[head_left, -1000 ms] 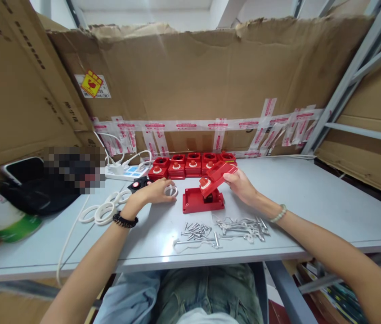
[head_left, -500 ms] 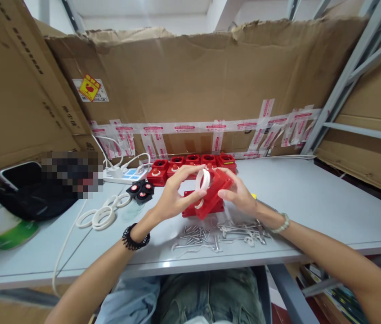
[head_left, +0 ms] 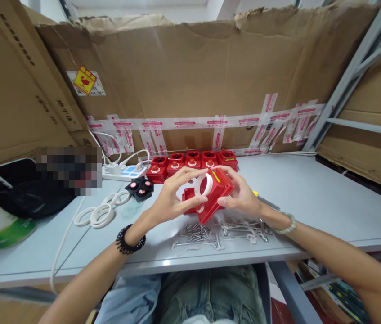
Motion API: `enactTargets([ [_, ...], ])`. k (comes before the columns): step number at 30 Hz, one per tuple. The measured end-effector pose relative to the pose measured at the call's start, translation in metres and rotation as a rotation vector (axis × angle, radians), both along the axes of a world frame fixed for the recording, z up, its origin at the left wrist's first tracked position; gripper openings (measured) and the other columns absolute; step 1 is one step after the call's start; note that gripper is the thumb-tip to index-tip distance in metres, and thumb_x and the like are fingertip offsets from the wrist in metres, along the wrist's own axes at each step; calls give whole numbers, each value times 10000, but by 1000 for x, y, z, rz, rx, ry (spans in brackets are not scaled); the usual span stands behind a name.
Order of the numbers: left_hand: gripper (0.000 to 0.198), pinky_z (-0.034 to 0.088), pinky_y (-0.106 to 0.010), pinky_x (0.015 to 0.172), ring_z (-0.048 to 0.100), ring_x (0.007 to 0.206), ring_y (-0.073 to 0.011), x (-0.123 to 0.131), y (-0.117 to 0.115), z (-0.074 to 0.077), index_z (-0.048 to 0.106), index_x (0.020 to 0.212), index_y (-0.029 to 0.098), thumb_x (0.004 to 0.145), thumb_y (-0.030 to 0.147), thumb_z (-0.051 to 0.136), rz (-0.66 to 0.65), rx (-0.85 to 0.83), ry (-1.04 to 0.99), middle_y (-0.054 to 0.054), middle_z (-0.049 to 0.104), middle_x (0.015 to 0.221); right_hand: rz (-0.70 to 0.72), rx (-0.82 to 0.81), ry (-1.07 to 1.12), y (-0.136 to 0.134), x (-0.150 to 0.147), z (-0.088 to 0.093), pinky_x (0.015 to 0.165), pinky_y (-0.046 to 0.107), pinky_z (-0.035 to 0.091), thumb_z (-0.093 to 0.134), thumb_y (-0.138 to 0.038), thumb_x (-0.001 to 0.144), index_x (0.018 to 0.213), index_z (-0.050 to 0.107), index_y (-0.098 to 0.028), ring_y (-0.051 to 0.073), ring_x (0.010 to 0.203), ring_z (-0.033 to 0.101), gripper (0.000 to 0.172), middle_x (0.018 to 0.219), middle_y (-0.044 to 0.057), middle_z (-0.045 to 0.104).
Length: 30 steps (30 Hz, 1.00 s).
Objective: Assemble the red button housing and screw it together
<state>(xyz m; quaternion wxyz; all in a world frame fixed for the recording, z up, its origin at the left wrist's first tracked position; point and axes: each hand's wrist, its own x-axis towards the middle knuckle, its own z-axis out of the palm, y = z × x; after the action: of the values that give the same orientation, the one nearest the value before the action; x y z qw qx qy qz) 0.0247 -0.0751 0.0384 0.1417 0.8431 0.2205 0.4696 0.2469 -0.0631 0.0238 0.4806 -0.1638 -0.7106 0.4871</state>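
Observation:
A red plastic housing [head_left: 219, 184] with a yellow label is tilted in the air above the table. My right hand [head_left: 242, 192] grips its right side, fingers over the top and thumb on the near face. My left hand [head_left: 173, 193] pinches a white ring [head_left: 204, 185] against the housing's round opening, fingers above and thumb below. Whether the ring is seated in the opening I cannot tell. Behind and below them lies a red base part [head_left: 189, 195], partly hidden by the hands. Screws [head_left: 195, 232] and metal rods with white cords [head_left: 240, 229] lie just in front.
Several red boxes [head_left: 192, 162] stand in a row at the back. To the left lie loose white rings [head_left: 102, 216], black parts with red centres [head_left: 141, 188] and a power strip [head_left: 126, 173]. A screwdriver [head_left: 267, 200] lies right of my right hand. Cardboard [head_left: 183, 72] walls the back.
The red housing has turned, so its labelled face and round opening show more. Both hands stay on the housing and ring. The camera view has shifted slightly.

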Motion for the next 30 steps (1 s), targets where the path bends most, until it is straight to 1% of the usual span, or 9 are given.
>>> enactTargets([
  [4, 522, 483, -377, 899, 570, 992, -200, 0, -1, 0, 575, 1330, 267, 836, 328, 734, 15, -1, -9, -79, 638, 1155, -62, 26, -35, 0, 0, 1, 938, 408, 544, 842, -299, 622, 1195, 489, -263, 228, 1061, 656, 674, 1191, 77, 650],
  [9, 471, 493, -360, 847, 571, 929, -188, 2, -3, 1, 599, 1267, 236, 828, 332, 738, 58, -6, -29, -68, 646, 1078, -98, 91, -25, -2, -1, 1, 1015, 424, 503, 847, -230, 597, 1217, 487, -280, 239, 1160, 613, 720, 1222, 71, 634],
  [14, 428, 500, -364, 833, 594, 900, -187, 4, -5, 2, 610, 1211, 220, 832, 382, 724, 91, 4, -38, -59, 663, 1025, -141, 173, -68, -5, -1, 1, 1049, 466, 477, 852, -206, 580, 1271, 453, -288, 261, 1180, 600, 802, 1259, 74, 615],
  [19, 436, 496, -350, 829, 594, 932, -188, 4, -6, 1, 601, 1211, 205, 824, 351, 737, 108, 8, -32, -73, 670, 1087, -149, 193, -62, -6, -1, 0, 1051, 454, 477, 854, -182, 577, 1283, 445, -293, 266, 1198, 592, 824, 1271, 72, 605],
  [25, 421, 501, -363, 848, 598, 961, -198, 4, -8, 2, 599, 1222, 212, 840, 344, 717, 110, 4, -36, -82, 665, 1126, -171, 212, -79, -6, -1, -2, 1050, 447, 488, 846, -243, 612, 1293, 424, -306, 262, 1212, 586, 804, 1293, 69, 595],
  [30, 434, 498, -360, 844, 596, 964, -201, 4, -8, 3, 599, 1233, 222, 834, 334, 727, 97, 21, -44, -84, 662, 1138, -165, 221, -66, -6, -2, -2, 1035, 441, 504, 849, -237, 610, 1299, 418, -304, 261, 1201, 597, 815, 1284, 70, 606],
])
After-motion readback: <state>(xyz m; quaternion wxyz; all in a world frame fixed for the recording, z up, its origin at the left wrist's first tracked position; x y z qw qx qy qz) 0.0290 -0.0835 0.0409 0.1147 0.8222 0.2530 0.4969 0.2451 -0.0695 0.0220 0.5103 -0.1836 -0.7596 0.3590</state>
